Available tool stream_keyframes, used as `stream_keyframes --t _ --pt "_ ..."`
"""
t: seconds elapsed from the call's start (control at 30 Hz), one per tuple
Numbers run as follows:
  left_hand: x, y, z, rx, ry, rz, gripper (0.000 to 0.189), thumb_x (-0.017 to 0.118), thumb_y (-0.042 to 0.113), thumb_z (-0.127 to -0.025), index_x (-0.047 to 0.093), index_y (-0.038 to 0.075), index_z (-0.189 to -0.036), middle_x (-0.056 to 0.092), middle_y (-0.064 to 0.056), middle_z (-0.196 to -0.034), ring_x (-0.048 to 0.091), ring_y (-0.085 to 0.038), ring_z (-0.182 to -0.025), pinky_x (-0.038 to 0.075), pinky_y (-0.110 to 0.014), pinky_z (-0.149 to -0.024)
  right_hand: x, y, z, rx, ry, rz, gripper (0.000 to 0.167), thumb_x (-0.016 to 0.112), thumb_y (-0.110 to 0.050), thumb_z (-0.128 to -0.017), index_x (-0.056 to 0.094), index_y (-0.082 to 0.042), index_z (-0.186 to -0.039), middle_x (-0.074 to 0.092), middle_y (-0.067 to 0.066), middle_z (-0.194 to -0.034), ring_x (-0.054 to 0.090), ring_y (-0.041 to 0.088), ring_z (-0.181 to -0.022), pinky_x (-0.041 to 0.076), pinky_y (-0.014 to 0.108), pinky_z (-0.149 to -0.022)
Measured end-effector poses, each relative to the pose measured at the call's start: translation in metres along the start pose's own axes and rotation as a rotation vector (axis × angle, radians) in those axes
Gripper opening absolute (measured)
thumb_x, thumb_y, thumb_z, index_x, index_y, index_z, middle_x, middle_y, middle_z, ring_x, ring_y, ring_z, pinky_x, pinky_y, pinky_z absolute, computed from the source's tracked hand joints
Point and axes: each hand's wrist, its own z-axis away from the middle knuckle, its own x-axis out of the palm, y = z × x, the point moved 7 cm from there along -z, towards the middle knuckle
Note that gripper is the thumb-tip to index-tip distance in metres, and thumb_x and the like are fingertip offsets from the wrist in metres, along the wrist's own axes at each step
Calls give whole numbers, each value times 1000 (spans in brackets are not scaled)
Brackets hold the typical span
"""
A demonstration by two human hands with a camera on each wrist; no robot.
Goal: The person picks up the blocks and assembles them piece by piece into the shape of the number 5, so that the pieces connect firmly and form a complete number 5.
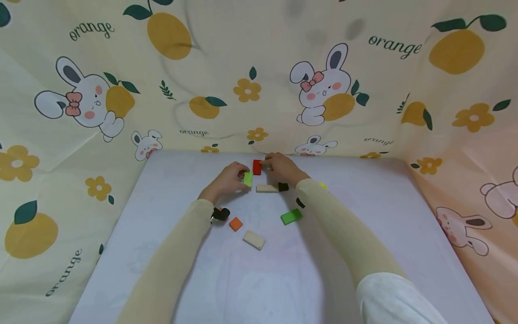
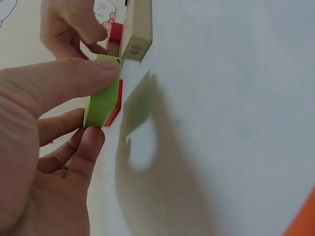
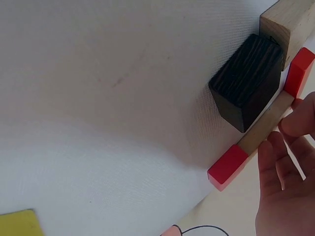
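Note:
My left hand [image 1: 226, 181] pinches a light green block [image 1: 247, 179] between thumb and fingers, just above the table. Directly behind it stands a red block [image 1: 256, 167]. My right hand [image 1: 284, 168] has its fingertips curled on a narrow wooden block [image 3: 266, 122], mostly hidden by that hand in the head view. Another red block [image 3: 228, 164] adjoins the narrow block's far end, and the first red block meets its near end. In front of this row lie a long wooden block [image 1: 267, 188] and a black block [image 1: 283, 186], end to end.
Nearer on the white table [image 1: 267, 288] lie an orange block [image 1: 236, 224], a wooden block [image 1: 254, 240] and a green block [image 1: 291, 217]. A black piece [image 1: 300, 203] and a yellow block [image 1: 322, 185] show beside the right sleeve. A printed cloth [image 1: 275, 117] rises behind the table.

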Motion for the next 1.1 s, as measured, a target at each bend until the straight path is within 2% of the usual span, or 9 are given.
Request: stream_keyframes --t 0.23,0.6,0.8,1.1 --pt "6 6 -2 13 13 -28 60 91 15 -90 65 1 -142 59 -13 -131 56 -28 -115 51 -40 -106 -1 -2 0 -15 14 1 45 63 -14 -109 63 -15 -154 56 14 -154 50 33 -139 40 47 -121" --pt "16 8 -13 12 33 -56 63 92 17 -89 65 0 -143 56 -14 -133 56 -27 -113 52 -39 -104 -2 -3 1 -19 17 0 44 62 -15 -110 63 -15 -154 56 13 -154 50 33 -139 40 46 -121" --pt "19 10 -16 35 38 -44 62 92 17 -88 65 -1 -141 54 -14 -133 55 -26 -111 52 -39 -101 -5 -5 3 -49 45 -1 43 63 -12 -109 65 -13 -152 58 15 -152 52 34 -137 41 46 -119" --pt "24 13 -17 43 35 -56 59 92 18 -89 65 -1 -139 53 -12 -131 55 -26 -110 52 -37 -101 -7 -7 6 -36 58 -19 46 62 -7 -105 65 -11 -151 58 15 -152 51 35 -140 38 48 -121"
